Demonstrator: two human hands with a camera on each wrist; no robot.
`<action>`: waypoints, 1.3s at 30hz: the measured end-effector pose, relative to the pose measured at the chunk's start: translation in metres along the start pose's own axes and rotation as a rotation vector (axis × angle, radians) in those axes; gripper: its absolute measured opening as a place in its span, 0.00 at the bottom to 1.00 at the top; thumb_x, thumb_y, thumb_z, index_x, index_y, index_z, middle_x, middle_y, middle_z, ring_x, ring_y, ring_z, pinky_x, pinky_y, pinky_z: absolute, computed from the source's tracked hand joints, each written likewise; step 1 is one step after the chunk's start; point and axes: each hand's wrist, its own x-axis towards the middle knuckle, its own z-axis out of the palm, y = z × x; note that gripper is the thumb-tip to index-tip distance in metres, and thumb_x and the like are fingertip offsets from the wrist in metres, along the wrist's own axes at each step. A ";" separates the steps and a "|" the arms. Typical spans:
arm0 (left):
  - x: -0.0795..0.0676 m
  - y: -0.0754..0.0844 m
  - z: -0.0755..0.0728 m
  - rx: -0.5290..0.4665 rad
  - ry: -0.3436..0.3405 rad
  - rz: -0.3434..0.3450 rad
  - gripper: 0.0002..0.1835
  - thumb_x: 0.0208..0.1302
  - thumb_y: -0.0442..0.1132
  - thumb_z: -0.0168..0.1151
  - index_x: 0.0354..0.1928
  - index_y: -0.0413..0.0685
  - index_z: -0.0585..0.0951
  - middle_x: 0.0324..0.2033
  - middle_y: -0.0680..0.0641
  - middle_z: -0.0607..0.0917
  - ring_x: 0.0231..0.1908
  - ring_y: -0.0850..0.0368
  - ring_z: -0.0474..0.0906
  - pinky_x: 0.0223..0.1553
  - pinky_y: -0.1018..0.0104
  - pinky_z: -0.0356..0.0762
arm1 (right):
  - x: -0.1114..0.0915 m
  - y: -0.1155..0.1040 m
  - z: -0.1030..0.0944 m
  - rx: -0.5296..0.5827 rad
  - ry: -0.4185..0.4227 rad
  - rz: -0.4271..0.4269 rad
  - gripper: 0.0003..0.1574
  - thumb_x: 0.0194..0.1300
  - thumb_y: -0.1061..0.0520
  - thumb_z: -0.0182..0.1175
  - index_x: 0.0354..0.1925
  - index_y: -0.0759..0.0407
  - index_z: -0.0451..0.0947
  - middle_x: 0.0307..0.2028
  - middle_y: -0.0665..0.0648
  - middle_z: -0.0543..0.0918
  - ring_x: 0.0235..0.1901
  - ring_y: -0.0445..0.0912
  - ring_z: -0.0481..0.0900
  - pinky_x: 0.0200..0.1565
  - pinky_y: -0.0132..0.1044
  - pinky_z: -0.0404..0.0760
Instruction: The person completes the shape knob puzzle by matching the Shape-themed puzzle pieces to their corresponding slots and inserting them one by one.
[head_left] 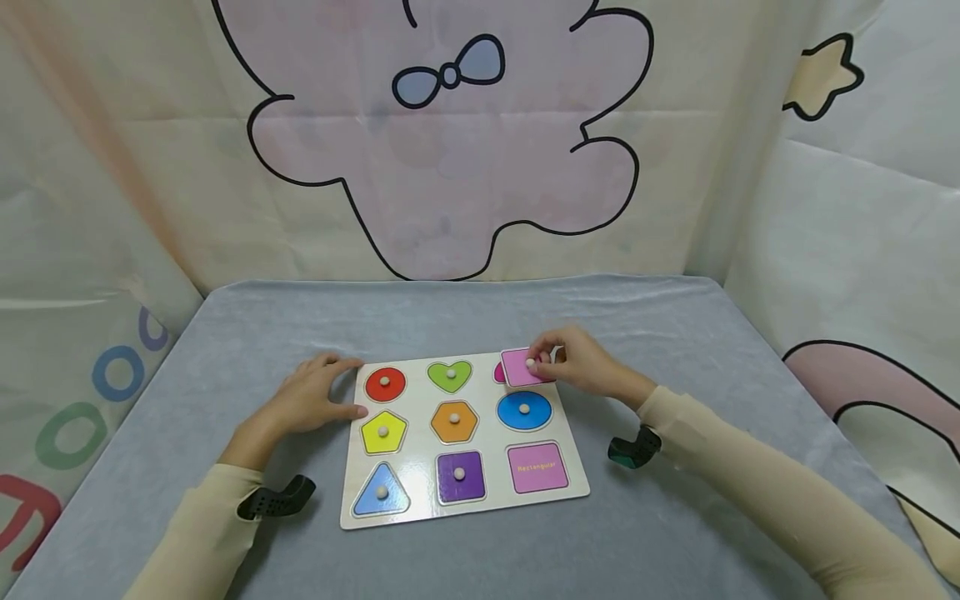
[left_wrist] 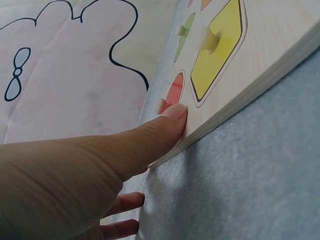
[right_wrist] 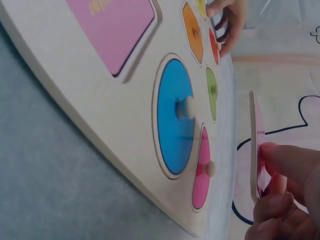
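A wooden shape puzzle board (head_left: 420, 442) lies on the cloth-covered table. My right hand (head_left: 581, 362) pinches the knob of a pink rectangle piece (head_left: 516, 371), which is raised above the board's far right corner and partly covers the pink oval piece (right_wrist: 202, 175). At the near right corner, the pink rectangle recess (head_left: 537, 469) is bare and shows yellow lettering. My left hand (head_left: 309, 398) rests at the board's left edge, fingers extended. Its thumb (left_wrist: 155, 135) touches the board beside the red circle piece (head_left: 385, 384); the other fingertips are partly hidden in the left wrist view.
Other knobbed pieces sit in the board: a green heart (head_left: 449, 377), yellow pentagon (head_left: 384, 432), orange hexagon (head_left: 454, 422), blue oval (head_left: 524, 410), blue triangle (head_left: 382, 492) and purple square (head_left: 461, 477). Grey cloth (head_left: 645, 533) covers the table. Printed curtains (head_left: 450, 167) hang around it.
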 end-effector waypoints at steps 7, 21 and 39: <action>0.000 0.000 0.001 0.000 0.002 0.001 0.44 0.54 0.57 0.75 0.71 0.49 0.72 0.67 0.32 0.71 0.64 0.30 0.66 0.60 0.27 0.65 | -0.008 -0.003 0.005 0.023 -0.023 0.017 0.06 0.64 0.59 0.70 0.39 0.60 0.85 0.25 0.51 0.74 0.24 0.45 0.70 0.25 0.29 0.70; 0.000 0.000 0.000 0.003 0.005 -0.003 0.44 0.54 0.57 0.75 0.71 0.49 0.72 0.67 0.32 0.71 0.63 0.30 0.66 0.61 0.27 0.65 | -0.024 -0.006 0.016 0.077 -0.096 -0.020 0.06 0.64 0.57 0.70 0.35 0.59 0.85 0.24 0.51 0.74 0.20 0.39 0.66 0.24 0.28 0.65; -0.002 0.001 0.000 -0.004 0.006 0.009 0.43 0.55 0.56 0.75 0.71 0.48 0.72 0.66 0.31 0.71 0.63 0.30 0.66 0.61 0.28 0.64 | -0.054 -0.004 0.025 0.089 -0.169 -0.070 0.03 0.64 0.57 0.70 0.33 0.52 0.86 0.21 0.51 0.74 0.18 0.35 0.67 0.22 0.26 0.67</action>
